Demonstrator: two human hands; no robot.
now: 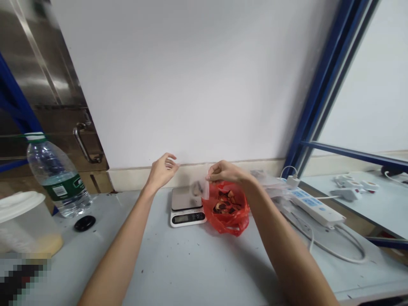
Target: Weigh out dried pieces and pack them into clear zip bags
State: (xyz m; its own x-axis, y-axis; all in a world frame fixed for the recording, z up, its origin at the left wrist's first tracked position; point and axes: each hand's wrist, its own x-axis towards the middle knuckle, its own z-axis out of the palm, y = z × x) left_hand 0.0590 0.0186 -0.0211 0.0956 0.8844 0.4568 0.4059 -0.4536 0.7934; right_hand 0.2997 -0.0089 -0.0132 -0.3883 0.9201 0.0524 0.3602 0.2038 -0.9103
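My right hand (225, 171) pinches the edge of a small clear plastic bag (205, 190), which hangs above the right side of a kitchen scale (188, 218). Something dark and small shows inside the bag, too blurred to name. My left hand (163, 170) is held in the air left of the bag, fingers apart and holding nothing. Right of the scale stands a red plastic bag (223, 223), its mouth open. Brown and dark dried slices (225, 204) lie in it, under my right hand.
At the left stand a large water bottle (62, 178) and a lidded plastic tub (19, 229), with a black round disc (84, 223) near them. On the right are more clear bags (267, 180), a power strip (315, 207) and its cable. A white wall (197, 85) rises behind the table.
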